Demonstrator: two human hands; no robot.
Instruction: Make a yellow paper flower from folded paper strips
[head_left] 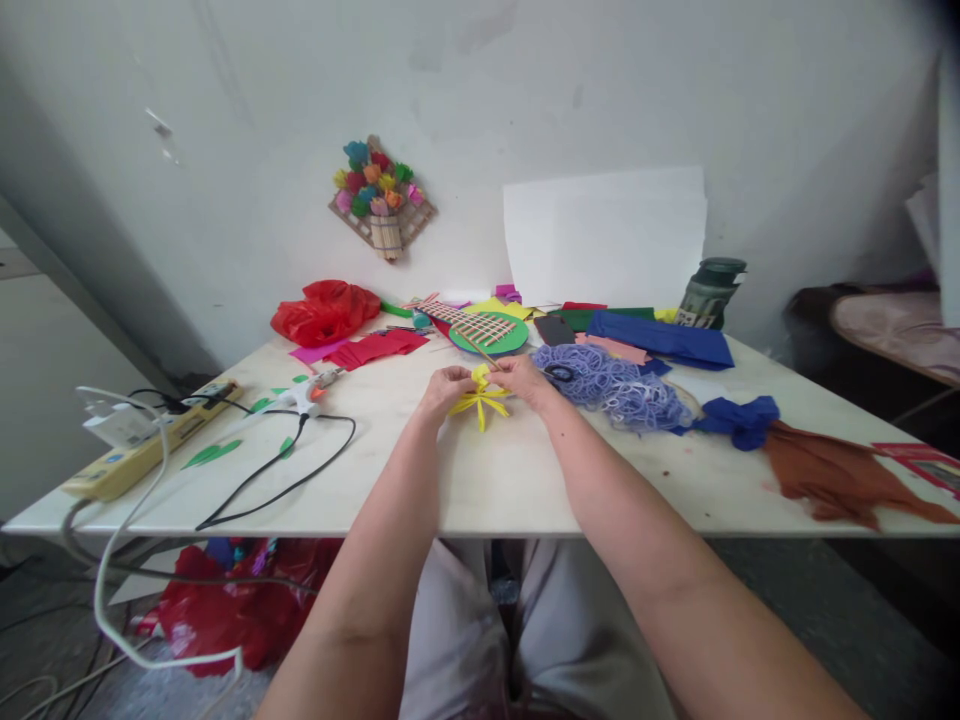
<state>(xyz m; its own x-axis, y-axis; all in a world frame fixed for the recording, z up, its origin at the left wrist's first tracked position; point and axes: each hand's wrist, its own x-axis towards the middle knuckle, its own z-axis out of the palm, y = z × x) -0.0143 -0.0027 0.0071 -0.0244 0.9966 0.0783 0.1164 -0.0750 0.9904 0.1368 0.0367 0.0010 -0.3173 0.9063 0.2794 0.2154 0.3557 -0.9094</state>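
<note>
Both pinching yellow paper (pixel 481 402): left grip (pixel 445 388), right grip (pixel 526 380); purple yarn (pixel 611 385) beside right; glue gun (pixel 304 396) leftward

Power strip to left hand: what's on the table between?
Head view: the white glue gun, its black cord and green cutouts lie between the power strip and left hand.

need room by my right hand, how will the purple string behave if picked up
Probably floppy, as the purple string lies in loose loops. It may snag, since strands look tangled. The black ring on top could slide off.
</note>
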